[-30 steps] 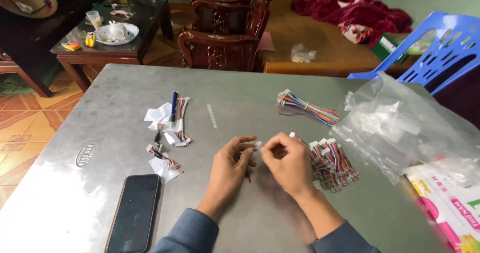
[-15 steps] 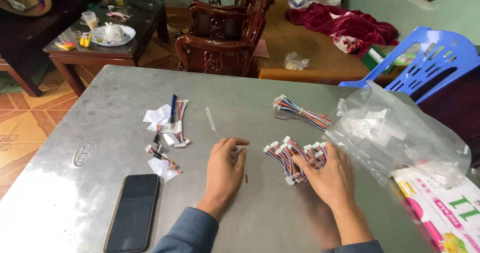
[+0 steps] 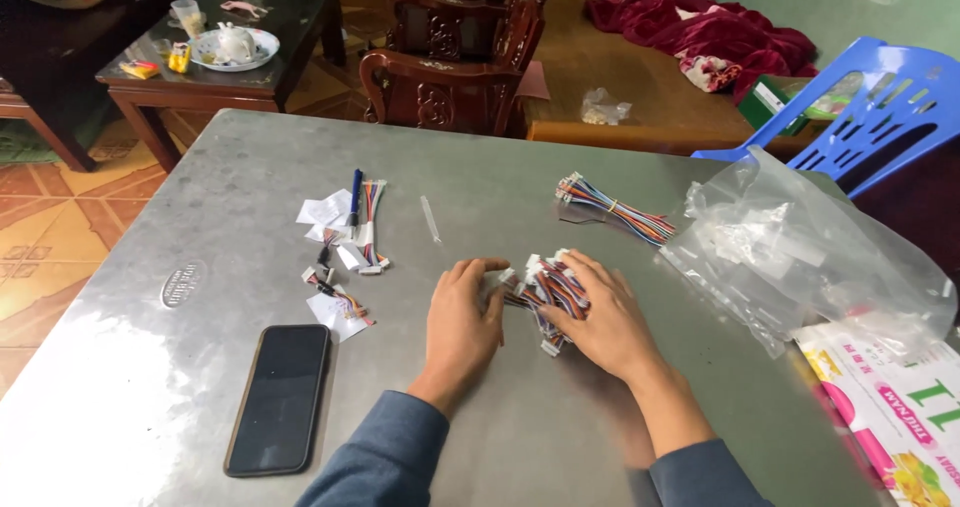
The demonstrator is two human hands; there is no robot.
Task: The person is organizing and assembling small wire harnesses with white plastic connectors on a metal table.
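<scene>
Wire-harness pile: both hands on it.

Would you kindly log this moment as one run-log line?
left hand: beside wire bundle | right hand: covering bundle | phone: left, face up | plastic bag: right

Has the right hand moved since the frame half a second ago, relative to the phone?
Yes. The right hand has come left, toward the phone, bringing the pile of wire harnesses to meet the left hand.
</scene>
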